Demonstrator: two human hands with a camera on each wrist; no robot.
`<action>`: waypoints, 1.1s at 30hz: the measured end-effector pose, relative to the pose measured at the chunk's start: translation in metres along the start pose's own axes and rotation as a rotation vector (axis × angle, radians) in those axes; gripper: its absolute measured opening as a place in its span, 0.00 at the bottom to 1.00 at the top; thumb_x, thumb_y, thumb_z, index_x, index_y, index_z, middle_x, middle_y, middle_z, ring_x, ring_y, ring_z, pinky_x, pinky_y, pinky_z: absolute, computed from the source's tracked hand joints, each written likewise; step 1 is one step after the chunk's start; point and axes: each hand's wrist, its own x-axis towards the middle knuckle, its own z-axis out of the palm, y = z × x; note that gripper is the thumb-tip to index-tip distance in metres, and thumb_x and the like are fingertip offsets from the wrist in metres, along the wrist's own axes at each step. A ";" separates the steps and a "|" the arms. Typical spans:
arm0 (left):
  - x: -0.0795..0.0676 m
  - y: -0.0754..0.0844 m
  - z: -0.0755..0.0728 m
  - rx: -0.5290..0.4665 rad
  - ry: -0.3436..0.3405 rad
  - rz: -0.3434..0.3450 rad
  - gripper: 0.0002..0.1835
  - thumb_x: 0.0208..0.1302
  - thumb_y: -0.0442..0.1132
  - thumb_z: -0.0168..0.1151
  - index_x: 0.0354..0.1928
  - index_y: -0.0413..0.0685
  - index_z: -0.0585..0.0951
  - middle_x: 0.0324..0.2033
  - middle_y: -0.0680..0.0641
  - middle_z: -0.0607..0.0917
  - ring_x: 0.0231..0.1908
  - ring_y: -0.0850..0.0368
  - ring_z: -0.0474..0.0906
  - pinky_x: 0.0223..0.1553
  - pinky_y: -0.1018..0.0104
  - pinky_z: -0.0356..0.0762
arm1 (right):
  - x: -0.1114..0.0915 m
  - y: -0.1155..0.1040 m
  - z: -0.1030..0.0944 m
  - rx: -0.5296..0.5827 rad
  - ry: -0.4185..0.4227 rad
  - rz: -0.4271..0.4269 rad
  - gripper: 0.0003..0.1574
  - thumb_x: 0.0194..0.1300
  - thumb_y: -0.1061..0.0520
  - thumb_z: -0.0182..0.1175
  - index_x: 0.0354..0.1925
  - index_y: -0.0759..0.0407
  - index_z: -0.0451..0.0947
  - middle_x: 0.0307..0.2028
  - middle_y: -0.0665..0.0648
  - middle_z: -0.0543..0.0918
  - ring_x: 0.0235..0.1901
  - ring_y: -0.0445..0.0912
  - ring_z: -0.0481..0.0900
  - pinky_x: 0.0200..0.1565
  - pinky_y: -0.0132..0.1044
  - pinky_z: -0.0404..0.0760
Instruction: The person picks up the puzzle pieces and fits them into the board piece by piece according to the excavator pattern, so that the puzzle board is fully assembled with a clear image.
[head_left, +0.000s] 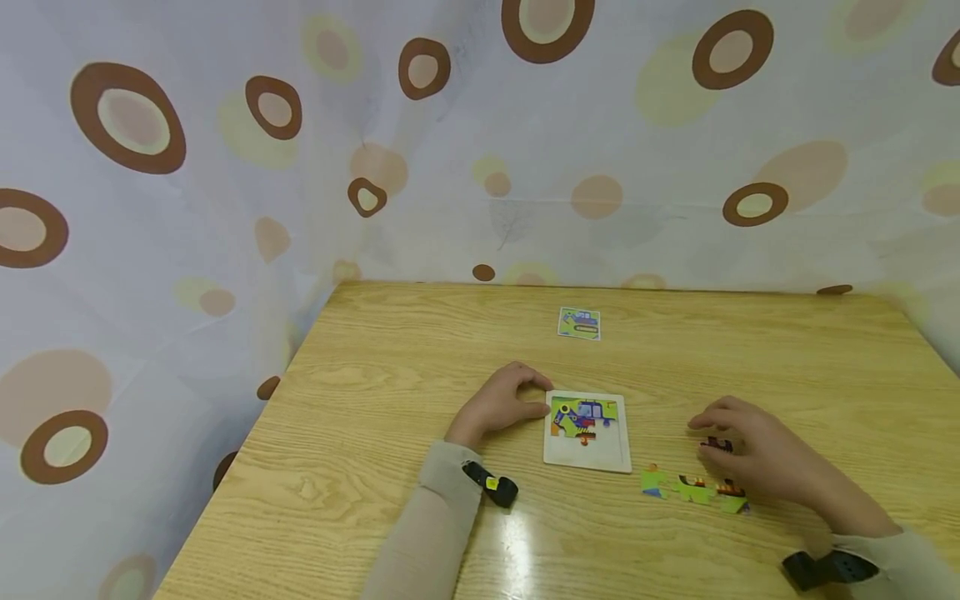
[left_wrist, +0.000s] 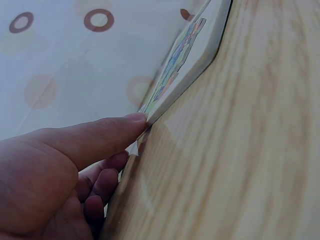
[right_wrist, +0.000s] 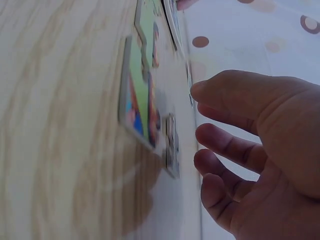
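Note:
A white-framed jigsaw puzzle board (head_left: 611, 454) lies on the table, its upper part filled with a blue and green digger picture. My left hand (head_left: 501, 404) rests against the board's left edge near the far corner, thumb (left_wrist: 120, 131) extended to the rim and the other fingers loosely bent. Right of the board, my right hand (head_left: 765, 454) hovers with thumb and fingers apart around a dark jigsaw piece (head_left: 717, 444). In the right wrist view that piece (right_wrist: 171, 145) lies on the table, apart from the fingertips. Nearer me are green jigsaw pieces (head_left: 693, 490) in a row.
A small picture card (head_left: 580, 323) showing a purple-blue digger lies beyond the board. The wooden table (head_left: 360, 425) meets a patterned cloth (head_left: 450, 167) at its far side. Both wrists carry black bands, the left one (head_left: 491, 483) over a pale sleeve.

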 end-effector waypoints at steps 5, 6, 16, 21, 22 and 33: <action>0.000 0.000 0.000 -0.002 0.003 -0.005 0.14 0.63 0.44 0.70 0.51 0.56 0.84 0.52 0.55 0.77 0.56 0.59 0.70 0.62 0.63 0.66 | -0.008 0.012 -0.004 -0.032 0.028 -0.040 0.17 0.56 0.63 0.73 0.44 0.52 0.84 0.43 0.46 0.78 0.41 0.41 0.77 0.36 0.37 0.80; 0.000 0.000 0.000 -0.002 0.003 -0.007 0.14 0.63 0.44 0.70 0.51 0.57 0.84 0.52 0.55 0.77 0.56 0.59 0.70 0.62 0.63 0.66 | -0.009 0.014 -0.005 -0.033 0.030 -0.047 0.18 0.55 0.64 0.73 0.44 0.52 0.84 0.43 0.46 0.78 0.41 0.41 0.77 0.36 0.36 0.80; -0.003 0.005 -0.002 0.008 -0.004 -0.010 0.15 0.63 0.43 0.70 0.51 0.55 0.84 0.53 0.54 0.77 0.57 0.58 0.70 0.62 0.62 0.66 | -0.021 0.027 -0.007 -0.075 0.008 0.006 0.19 0.54 0.61 0.74 0.44 0.47 0.84 0.45 0.44 0.78 0.45 0.39 0.75 0.42 0.30 0.77; -0.002 0.004 -0.001 0.008 -0.004 -0.008 0.15 0.63 0.43 0.70 0.51 0.55 0.84 0.53 0.54 0.77 0.55 0.59 0.70 0.61 0.63 0.66 | -0.023 0.028 -0.007 -0.089 0.004 -0.007 0.20 0.53 0.61 0.75 0.44 0.46 0.84 0.44 0.44 0.77 0.43 0.38 0.74 0.41 0.28 0.75; -0.002 0.003 -0.001 0.008 -0.004 -0.007 0.15 0.63 0.43 0.70 0.51 0.55 0.84 0.53 0.54 0.77 0.55 0.59 0.70 0.61 0.63 0.66 | -0.023 0.028 -0.007 -0.080 0.001 -0.011 0.20 0.53 0.61 0.75 0.45 0.47 0.84 0.44 0.44 0.77 0.41 0.37 0.73 0.39 0.29 0.74; -0.002 0.004 -0.001 0.007 -0.004 -0.003 0.15 0.63 0.43 0.70 0.51 0.54 0.84 0.53 0.54 0.77 0.55 0.59 0.71 0.61 0.63 0.66 | -0.025 0.025 -0.004 -0.035 0.002 0.023 0.19 0.56 0.63 0.73 0.46 0.49 0.83 0.42 0.42 0.77 0.36 0.33 0.70 0.34 0.32 0.75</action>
